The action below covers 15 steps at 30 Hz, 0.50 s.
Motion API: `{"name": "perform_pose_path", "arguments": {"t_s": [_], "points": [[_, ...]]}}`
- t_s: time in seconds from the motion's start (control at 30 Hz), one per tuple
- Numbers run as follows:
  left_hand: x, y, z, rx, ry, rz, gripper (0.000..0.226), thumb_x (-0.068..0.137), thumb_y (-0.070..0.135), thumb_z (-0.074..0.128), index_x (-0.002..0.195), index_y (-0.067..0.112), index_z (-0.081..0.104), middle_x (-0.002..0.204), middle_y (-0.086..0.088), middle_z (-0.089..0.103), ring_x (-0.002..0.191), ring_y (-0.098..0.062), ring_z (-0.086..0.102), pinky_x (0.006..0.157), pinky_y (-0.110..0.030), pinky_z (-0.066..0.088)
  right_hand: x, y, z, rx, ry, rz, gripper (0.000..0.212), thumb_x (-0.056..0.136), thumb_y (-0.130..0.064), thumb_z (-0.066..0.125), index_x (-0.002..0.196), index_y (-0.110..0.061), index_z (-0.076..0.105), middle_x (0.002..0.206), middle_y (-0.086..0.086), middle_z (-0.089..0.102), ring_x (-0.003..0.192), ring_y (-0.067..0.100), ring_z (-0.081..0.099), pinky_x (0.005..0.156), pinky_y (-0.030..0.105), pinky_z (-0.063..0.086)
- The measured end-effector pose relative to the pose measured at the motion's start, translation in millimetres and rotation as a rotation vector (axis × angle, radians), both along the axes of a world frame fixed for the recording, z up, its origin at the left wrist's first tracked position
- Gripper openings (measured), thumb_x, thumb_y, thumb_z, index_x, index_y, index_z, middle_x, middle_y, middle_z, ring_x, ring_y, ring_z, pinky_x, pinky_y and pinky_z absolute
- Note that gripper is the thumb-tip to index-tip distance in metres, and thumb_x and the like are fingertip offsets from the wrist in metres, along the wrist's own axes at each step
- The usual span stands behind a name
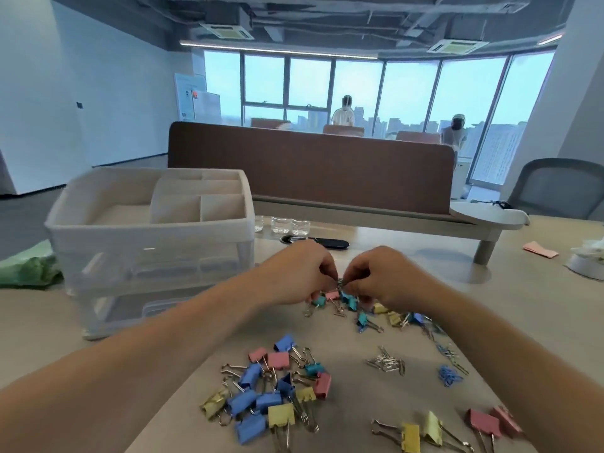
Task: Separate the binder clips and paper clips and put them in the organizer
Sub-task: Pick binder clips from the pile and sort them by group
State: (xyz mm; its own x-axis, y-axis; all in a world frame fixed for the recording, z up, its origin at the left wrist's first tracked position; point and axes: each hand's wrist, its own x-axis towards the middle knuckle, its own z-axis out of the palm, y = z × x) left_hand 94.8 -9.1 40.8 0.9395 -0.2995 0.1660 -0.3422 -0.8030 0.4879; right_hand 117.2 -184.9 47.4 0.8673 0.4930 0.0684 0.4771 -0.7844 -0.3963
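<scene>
The left hand [294, 276] and right hand [387, 279] meet at the fingertips, both pinching a silvery tangle of wire clips [341, 283] just above the mixed heap of coloured binder clips [356, 308]. Light and springy, I'd guess, and apt to snag, so tease them apart by the loops. The translucent white plastic organizer [153, 237] stands near, leftward.

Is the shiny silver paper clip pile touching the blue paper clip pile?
Apart. The head view shows a strip of bare table between the silver paper clip pile and the blue paper clip pile.
</scene>
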Motion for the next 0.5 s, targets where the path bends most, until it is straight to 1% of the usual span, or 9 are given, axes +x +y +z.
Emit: {"name": "perform_pose_path", "arguments": {"t_s": [0.03,0.13,0.2,0.33,0.4,0.47,0.5], "points": [[-0.5,10.8,11.2,0.009,-0.023,0.016,0.01,0.088,0.019,0.064,0.079,0.019,0.068,0.053,0.006,0.063,0.044,-0.004,0.057,0.05,-0.021,0.048,2.0,10.4,11.4,0.005,-0.02,0.021,0.006,0.09,-0.021,0.069,0.091,-0.016,0.073,0.071,-0.007,0.07,0.055,0.002,0.065,0.066,0.021,0.055],[-2.0,44.9,47.6,0.029,-0.069,0.064,0.01,0.086,0.017,0.064,0.079,0.015,0.071,0.057,-0.001,0.066,0.046,-0.007,0.058,0.052,-0.021,0.049,8.6,45.6,48.2,0.004,-0.047,0.096,0.007,0.09,-0.022,0.069,0.088,-0.016,0.074,0.066,-0.005,0.07,0.053,0.001,0.065,0.057,0.011,0.048],[-2.5,67.6,68.0,0.038,-0.088,0.106,0.009,0.087,0.016,0.065,0.081,0.013,0.072,0.058,0.0,0.066,0.046,-0.007,0.059,0.052,-0.019,0.049,15.1,70.7,68.2,0.039,-0.048,0.135,0.007,0.089,-0.02,0.07,0.089,-0.014,0.074,0.068,-0.003,0.072,0.055,0.002,0.066,0.057,0.01,0.048],[4.2,112.9,96.1,0.038,-0.095,0.198,0.009,0.086,0.013,0.066,0.084,0.009,0.074,0.066,-0.006,0.071,0.049,-0.009,0.061,0.053,-0.02,0.049,31.7,120.0,93.2,0.132,-0.018,0.169,0.009,0.087,-0.014,0.072,0.09,-0.006,0.074,0.073,0.005,0.074,0.056,0.01,0.068,0.061,0.018,0.056],[10.8,133.0,106.2,0.065,-0.105,0.258,0.009,0.084,0.014,0.069,0.084,0.01,0.076,0.068,-0.002,0.072,0.053,-0.009,0.062,0.053,-0.017,0.048,40.6,142.8,101.0,0.167,-0.015,0.172,0.008,0.085,-0.01,0.074,0.089,-0.003,0.074,0.07,0.007,0.072,0.054,0.011,0.066,0.059,0.019,0.054],[15.3,148.4,112.3,0.041,-0.094,0.294,0.009,0.084,0.011,0.069,0.083,0.006,0.076,0.061,0.002,0.07,0.05,-0.007,0.062,0.051,-0.013,0.047,48.8,164.4,105.4,0.167,-0.03,0.165,0.008,0.084,-0.008,0.073,0.088,-0.002,0.074,0.068,0.007,0.071,0.054,0.013,0.066,0.064,0.023,0.056],[16.5,153.9,112.9,0.018,-0.077,0.315,0.01,0.084,0.009,0.068,0.082,0.004,0.076,0.06,0.001,0.069,0.049,-0.008,0.063,0.05,-0.012,0.048,51.5,175.1,106.1,0.146,-0.045,0.153,0.008,0.084,-0.008,0.072,0.088,-0.002,0.074,0.069,0.009,0.072,0.056,0.015,0.066,0.069,0.028,0.056]]}}
